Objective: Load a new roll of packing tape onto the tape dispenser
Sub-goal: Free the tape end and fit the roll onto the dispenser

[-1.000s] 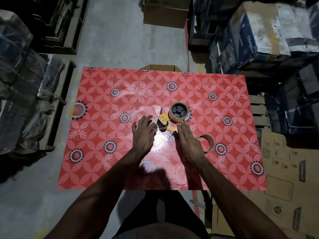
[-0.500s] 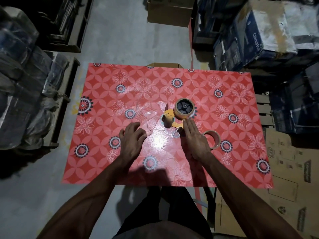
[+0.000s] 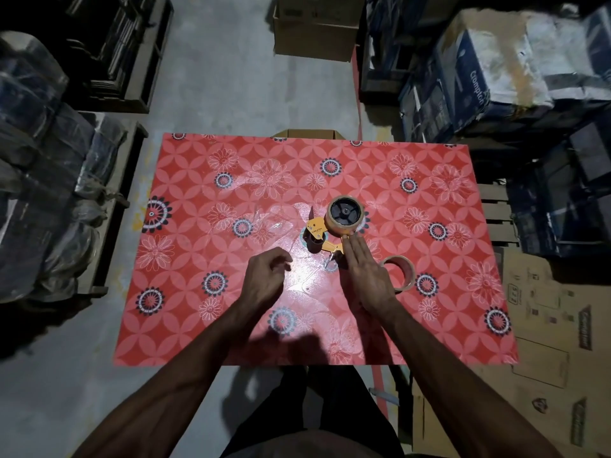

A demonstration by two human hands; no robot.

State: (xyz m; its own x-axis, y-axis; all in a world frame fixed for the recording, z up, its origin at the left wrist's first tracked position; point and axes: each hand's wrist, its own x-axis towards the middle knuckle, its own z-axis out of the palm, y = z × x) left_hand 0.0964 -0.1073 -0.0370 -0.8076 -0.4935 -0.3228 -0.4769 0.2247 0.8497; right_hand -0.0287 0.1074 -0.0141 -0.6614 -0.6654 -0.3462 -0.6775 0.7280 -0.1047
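An orange tape dispenser [image 3: 319, 233] lies on the red flowered table [image 3: 205, 319], near its middle. A tan tape roll [image 3: 344, 226] sits on the dispenser's black hub. A second tape roll [image 3: 401, 269] lies to the right, partly hidden behind my right hand [image 3: 367, 276]. That hand is flat with straight fingers, and its fingertips touch the dispenser just below the mounted roll. My left hand [image 3: 264, 279] hovers left of the dispenser with curled fingers and thumb near forefinger. Clear film [image 3: 281, 223] lies crumpled by it; whether the fingers pinch it is unclear.
Wrapped bundles on pallets [image 3: 49, 193] stand left of the table. Blue and white cartons [image 3: 496, 77] are stacked at the right. Flat cardboard [image 3: 545, 325] lies on the floor to the right, and a brown box [image 3: 314, 28] stands beyond the far edge.
My left hand pulled back from the dispenser toward me and its fingers curled in. My right hand stayed flat beside the dispenser, fingertips against it.
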